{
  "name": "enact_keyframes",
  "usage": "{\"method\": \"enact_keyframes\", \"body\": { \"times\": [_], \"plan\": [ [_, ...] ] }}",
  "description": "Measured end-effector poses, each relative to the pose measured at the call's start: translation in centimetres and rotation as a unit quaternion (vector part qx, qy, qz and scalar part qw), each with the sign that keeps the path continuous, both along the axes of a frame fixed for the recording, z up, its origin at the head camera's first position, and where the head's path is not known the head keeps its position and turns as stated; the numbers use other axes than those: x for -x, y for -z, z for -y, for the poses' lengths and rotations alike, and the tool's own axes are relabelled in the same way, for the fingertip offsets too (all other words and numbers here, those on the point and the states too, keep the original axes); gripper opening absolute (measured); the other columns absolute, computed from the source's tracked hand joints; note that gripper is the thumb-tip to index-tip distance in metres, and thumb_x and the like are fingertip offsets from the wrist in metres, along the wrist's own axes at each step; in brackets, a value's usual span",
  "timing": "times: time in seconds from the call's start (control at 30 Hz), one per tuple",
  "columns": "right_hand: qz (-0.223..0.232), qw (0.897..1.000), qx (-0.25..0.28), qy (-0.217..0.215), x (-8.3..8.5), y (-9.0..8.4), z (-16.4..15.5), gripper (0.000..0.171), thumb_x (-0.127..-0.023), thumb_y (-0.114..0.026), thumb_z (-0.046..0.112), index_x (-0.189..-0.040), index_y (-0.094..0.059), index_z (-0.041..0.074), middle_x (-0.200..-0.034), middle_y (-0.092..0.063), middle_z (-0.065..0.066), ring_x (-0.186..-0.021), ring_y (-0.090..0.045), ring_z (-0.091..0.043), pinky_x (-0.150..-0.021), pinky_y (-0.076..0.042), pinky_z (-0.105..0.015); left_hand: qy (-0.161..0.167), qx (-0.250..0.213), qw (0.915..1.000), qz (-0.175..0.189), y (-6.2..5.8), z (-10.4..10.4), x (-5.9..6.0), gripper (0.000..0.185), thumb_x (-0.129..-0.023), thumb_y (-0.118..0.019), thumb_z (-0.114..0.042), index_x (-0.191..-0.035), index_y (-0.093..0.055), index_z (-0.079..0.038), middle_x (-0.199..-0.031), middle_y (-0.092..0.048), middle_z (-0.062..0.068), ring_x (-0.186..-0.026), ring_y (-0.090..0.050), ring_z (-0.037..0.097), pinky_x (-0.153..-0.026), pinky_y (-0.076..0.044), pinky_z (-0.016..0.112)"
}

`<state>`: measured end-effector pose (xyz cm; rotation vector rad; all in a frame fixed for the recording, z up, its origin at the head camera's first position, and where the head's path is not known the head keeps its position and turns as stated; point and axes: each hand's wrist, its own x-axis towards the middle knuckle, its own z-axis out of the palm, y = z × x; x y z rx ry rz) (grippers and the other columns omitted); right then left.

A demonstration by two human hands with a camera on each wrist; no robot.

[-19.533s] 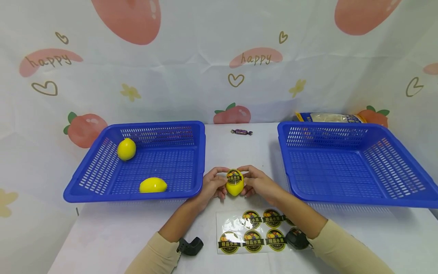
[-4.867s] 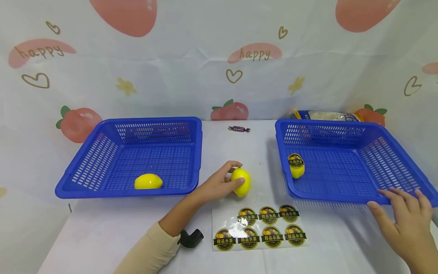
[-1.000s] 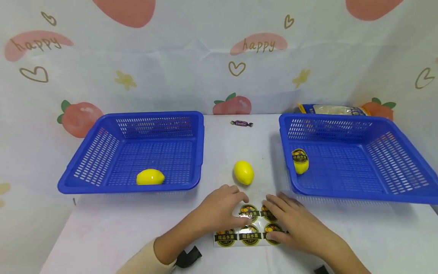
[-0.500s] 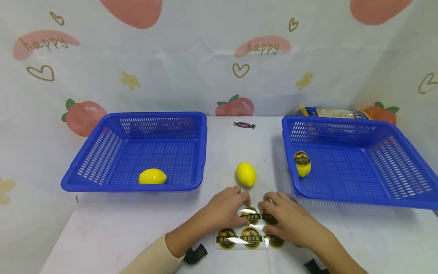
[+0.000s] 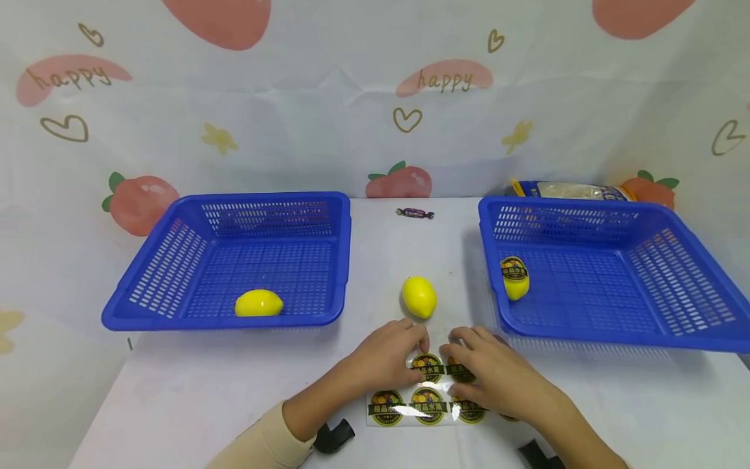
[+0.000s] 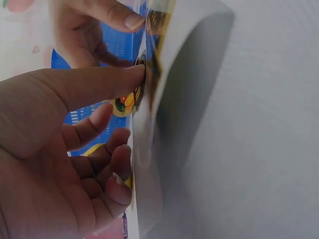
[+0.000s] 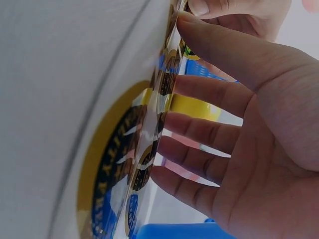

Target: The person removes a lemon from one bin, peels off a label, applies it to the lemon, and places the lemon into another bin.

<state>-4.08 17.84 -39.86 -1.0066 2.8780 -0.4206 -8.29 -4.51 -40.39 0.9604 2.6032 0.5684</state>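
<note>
A clear sheet of round black-and-gold fruit stickers lies at the front middle, partly hidden by both hands. My left hand has bent fingers, thumb and index finger gripping the sheet around a far-row sticker. Beside it, my right hand grips the sheet to the right of that sticker, its fingertips on the surface. In the wrist views the sheet is bowed, with part raised off the table; whether a sticker has come loose cannot be told. A plain yellow lemon lies just beyond the hands.
At left stands a blue plastic basket holding a plain lemon. A second blue basket at right holds a stickered lemon. A wrapped candy lies at the back, and a packet sits behind the right basket.
Earlier, a stickered lemon went from the hands into the right basket and another lemon from the left basket to the middle. Since then both hands have moved onto the sheet, closing around its stickers.
</note>
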Motion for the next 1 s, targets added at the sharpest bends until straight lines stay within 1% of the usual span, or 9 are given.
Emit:
{"method": "enact_keyframes", "body": {
  "times": [0.13,0.33,0.5,0.57,0.63,0.73,0.8,0.9,1.0],
  "plan": [
    [-0.001,1.000,-0.002,0.001,0.0,0.0,0.1,0.046,-0.077,-0.085,0.036,-0.115,-0.069,0.016,-0.121,-0.059,-0.005,-0.103,-0.052,-0.023,-0.088,-0.049,-0.047,0.005,-0.017,0.9998,0.000,0.1,0.0,0.0,0.031,-0.081,-0.085,-0.027,-0.095,-0.058,-0.022,-0.087,-0.051,-0.010,-0.081,-0.047,0.007,-0.073,-0.042,0.021],
    [-0.008,1.000,0.000,-0.001,0.1,0.1,0.1,0.047,-0.077,-0.086,0.036,-0.116,-0.069,0.015,-0.121,-0.059,-0.005,-0.104,-0.052,-0.024,-0.090,-0.048,-0.047,0.013,-0.055,0.9984,0.004,0.2,0.0,0.0,0.023,-0.086,-0.079,-0.022,-0.090,-0.057,-0.021,-0.080,-0.052,-0.014,-0.074,-0.048,0.003,-0.070,-0.042,0.019],
    [-0.015,1.000,0.008,-0.004,0.2,0.2,-0.1,0.046,-0.076,-0.086,0.034,-0.115,-0.069,0.016,-0.119,-0.058,-0.004,-0.103,-0.052,-0.023,-0.089,-0.048,-0.047,0.012,-0.065,0.9978,0.012,0.1,0.1,0.0,0.021,-0.089,-0.076,-0.020,-0.089,-0.056,-0.022,-0.076,-0.052,-0.016,-0.069,-0.049,0.002,-0.067,-0.041,0.019],
    [-0.011,1.000,0.011,-0.003,0.3,0.2,-0.1,0.045,-0.077,-0.086,0.034,-0.115,-0.069,0.016,-0.119,-0.059,-0.004,-0.103,-0.053,-0.022,-0.089,-0.049,-0.046,0.013,-0.066,0.9976,0.016,0.1,0.1,-0.1,0.020,-0.089,-0.076,-0.020,-0.090,-0.056,-0.022,-0.075,-0.052,-0.016,-0.068,-0.049,0.002,-0.066,-0.041,0.019],
    [0.008,1.000,0.021,0.004,0.4,0.1,-0.2,0.043,-0.080,-0.084,0.034,-0.116,-0.070,0.016,-0.121,-0.059,-0.003,-0.104,-0.053,-0.022,-0.089,-0.050,-0.046,0.015,-0.068,0.9973,0.021,0.1,0.1,-0.1,0.020,-0.089,-0.076,-0.018,-0.091,-0.056,-0.021,-0.074,-0.051,-0.016,-0.068,-0.049,0.001,-0.067,-0.041,0.019],
    [0.050,0.997,0.048,0.026,0.4,-0.2,-0.3,0.038,-0.085,-0.080,0.031,-0.118,-0.070,0.015,-0.122,-0.061,-0.003,-0.109,-0.055,-0.023,-0.092,-0.050,-0.047,0.020,-0.074,0.9967,0.027,0.1,0.1,-0.1,0.020,-0.090,-0.076,-0.015,-0.095,-0.057,-0.020,-0.074,-0.051,-0.016,-0.068,-0.049,0.001,-0.067,-0.042,0.018],
    [0.066,0.994,0.071,0.042,0.5,-0.5,-0.3,0.033,-0.089,-0.076,0.026,-0.119,-0.070,0.012,-0.120,-0.062,-0.002,-0.110,-0.057,-0.024,-0.092,-0.051,-0.048,0.024,-0.076,0.9964,0.028,0.1,0.1,-0.1,0.020,-0.090,-0.075,-0.014,-0.099,-0.058,-0.019,-0.075,-0.052,-0.016,-0.068,-0.048,0.002,-0.068,-0.042,0.019],
    [0.063,0.990,0.109,0.064,1.0,-0.9,-0.1,0.026,-0.094,-0.068,0.012,-0.120,-0.069,0.007,-0.116,-0.066,-0.004,-0.106,-0.061,-0.024,-0.090,-0.052,-0.047,0.029,-0.077,0.9964,0.021,0.1,0.1,-0.1,0.023,-0.089,-0.076,-0.013,-0.107,-0.062,-0.016,-0.075,-0.052,-0.016,-0.067,-0.048,0.002,-0.068,-0.042,0.019],
    [0.064,0.981,0.159,0.089,1.8,-0.7,0.3,0.028,-0.097,-0.057,-0.001,-0.123,-0.065,0.001,-0.118,-0.066,-0.009,-0.104,-0.063,-0.024,-0.089,-0.053,-0.046,0.032,-0.078,0.9963,0.019,0.1,0.2,0.0,0.024,-0.088,-0.076,-0.011,-0.110,-0.067,-0.015,-0.075,-0.054,-0.016,-0.068,-0.049,0.002,-0.069,-0.043,0.019]
  ]
}}
